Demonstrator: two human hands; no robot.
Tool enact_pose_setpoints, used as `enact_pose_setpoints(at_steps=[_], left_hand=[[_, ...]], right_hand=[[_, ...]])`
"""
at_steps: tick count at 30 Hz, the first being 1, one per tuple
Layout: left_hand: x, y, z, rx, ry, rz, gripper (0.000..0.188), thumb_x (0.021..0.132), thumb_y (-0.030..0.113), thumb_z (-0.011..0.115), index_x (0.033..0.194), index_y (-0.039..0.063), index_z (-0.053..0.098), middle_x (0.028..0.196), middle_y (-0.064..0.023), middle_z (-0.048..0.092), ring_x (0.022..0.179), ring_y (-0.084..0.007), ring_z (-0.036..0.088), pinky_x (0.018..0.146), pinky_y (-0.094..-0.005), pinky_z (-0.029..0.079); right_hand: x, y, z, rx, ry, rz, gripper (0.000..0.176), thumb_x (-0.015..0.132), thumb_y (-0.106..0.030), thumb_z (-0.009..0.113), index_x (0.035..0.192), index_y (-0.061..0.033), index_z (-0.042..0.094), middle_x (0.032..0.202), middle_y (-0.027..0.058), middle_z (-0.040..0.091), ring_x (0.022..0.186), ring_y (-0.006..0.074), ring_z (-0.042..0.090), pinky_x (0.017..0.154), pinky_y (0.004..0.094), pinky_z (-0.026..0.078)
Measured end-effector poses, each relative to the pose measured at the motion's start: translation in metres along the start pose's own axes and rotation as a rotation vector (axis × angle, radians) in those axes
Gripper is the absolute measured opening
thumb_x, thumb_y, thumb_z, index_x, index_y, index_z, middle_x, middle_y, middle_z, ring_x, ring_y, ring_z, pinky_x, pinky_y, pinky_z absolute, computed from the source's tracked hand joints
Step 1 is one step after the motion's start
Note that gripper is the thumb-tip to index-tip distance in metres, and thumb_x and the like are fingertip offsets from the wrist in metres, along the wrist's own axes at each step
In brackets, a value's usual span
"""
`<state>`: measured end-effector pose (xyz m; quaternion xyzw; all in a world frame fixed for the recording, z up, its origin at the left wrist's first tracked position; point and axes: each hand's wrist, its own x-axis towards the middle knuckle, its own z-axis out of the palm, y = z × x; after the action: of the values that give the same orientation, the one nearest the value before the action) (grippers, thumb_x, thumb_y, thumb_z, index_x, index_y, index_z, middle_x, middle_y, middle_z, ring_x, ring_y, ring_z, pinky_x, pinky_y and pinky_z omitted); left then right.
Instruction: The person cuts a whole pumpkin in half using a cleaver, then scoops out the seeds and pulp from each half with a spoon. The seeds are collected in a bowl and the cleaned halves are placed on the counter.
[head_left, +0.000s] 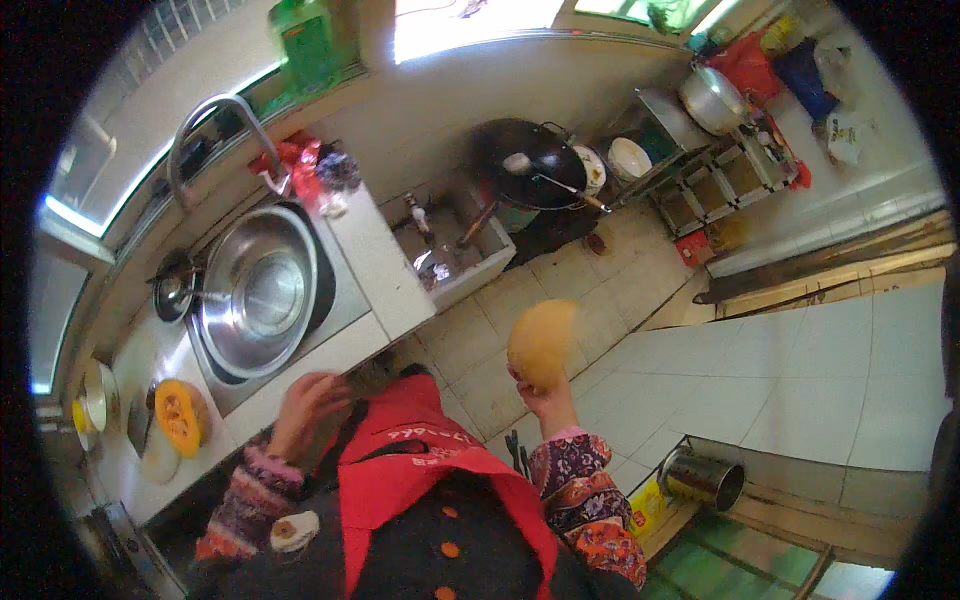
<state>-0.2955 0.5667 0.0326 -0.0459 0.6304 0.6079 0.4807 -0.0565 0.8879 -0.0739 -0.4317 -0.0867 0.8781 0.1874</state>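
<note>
My right hand (541, 394) is raised over the floor, its fingers shut around a rounded tan-orange piece that looks like part of a pumpkin (546, 341). My left hand (309, 409) hangs near the front edge of the counter, beside the red apron (420, 450); it is blurred, its fingers are loosely bent, and I see nothing in it. To its left, a cut pumpkin half (180, 418) rests on the counter with its seedy flesh showing. A knife (140, 421) lies beside that half. A wide steel basin (262, 292) is set over the sink.
A curved faucet (214, 105) rises behind the basin. Farther right are a dark wok (525, 161) with a ladle (570, 187) across it, a white bowl (628, 159) and a metal rack (724, 180) bearing a pot (712, 97). A steel cylinder (705, 480) lies at the lower right.
</note>
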Motion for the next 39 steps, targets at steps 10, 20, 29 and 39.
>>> enact_pose_setpoints(at_steps=[10, 20, 29, 39], left_hand=[[0.170, 0.034, 0.277, 0.039, -0.654, 0.133, 0.056, 0.085, 0.016, 0.067, 0.133, 0.003, 0.043, 0.125, -0.0075, 0.056, 0.113, -0.0187, 0.055, 0.097, -0.0331, 0.044], [0.293, 0.059, 0.458, 0.296, -0.757, -0.049, 0.052, 0.080, 0.010, 0.071, 0.127, 0.003, 0.051, 0.122, -0.0064, 0.059, 0.111, -0.0183, 0.057, 0.097, -0.0339, 0.045], [0.345, 0.086, 0.650, 0.644, -0.767, -0.142, 0.057, 0.087, 0.025, 0.069, 0.133, 0.004, 0.044, 0.124, -0.0079, 0.056, 0.111, -0.0189, 0.055, 0.089, -0.0324, 0.050], [0.421, 0.136, 0.728, 0.374, -0.289, 0.292, 0.049, 0.089, 0.019, 0.064, 0.132, 0.005, 0.046, 0.132, -0.0123, 0.047, 0.112, -0.0183, 0.052, 0.081, -0.0310, 0.052]], right_hand=[[0.029, -0.106, 0.040, -1.296, 0.443, -0.726, 0.062, 0.081, -0.035, 0.070, 0.123, 0.0045, 0.049, 0.101, 0.0198, 0.066, 0.094, 0.0299, 0.066, 0.078, 0.0392, 0.052], [0.030, -0.326, 0.043, -0.985, 0.345, -0.396, 0.069, 0.076, -0.033, 0.076, 0.130, -0.0010, 0.047, 0.124, 0.0169, 0.056, 0.095, 0.0228, 0.064, 0.082, 0.0339, 0.052], [0.093, -0.505, -0.050, -0.937, 0.182, -0.291, 0.054, 0.075, -0.022, 0.074, 0.122, -0.0009, 0.057, 0.105, 0.0100, 0.067, 0.094, 0.0185, 0.064, 0.083, 0.0318, 0.051], [0.218, -0.654, -0.181, -0.440, 0.298, -0.224, 0.046, 0.082, -0.017, 0.068, 0.123, -0.0016, 0.054, 0.109, 0.0124, 0.064, 0.090, 0.0264, 0.066, 0.071, 0.0466, 0.057]])
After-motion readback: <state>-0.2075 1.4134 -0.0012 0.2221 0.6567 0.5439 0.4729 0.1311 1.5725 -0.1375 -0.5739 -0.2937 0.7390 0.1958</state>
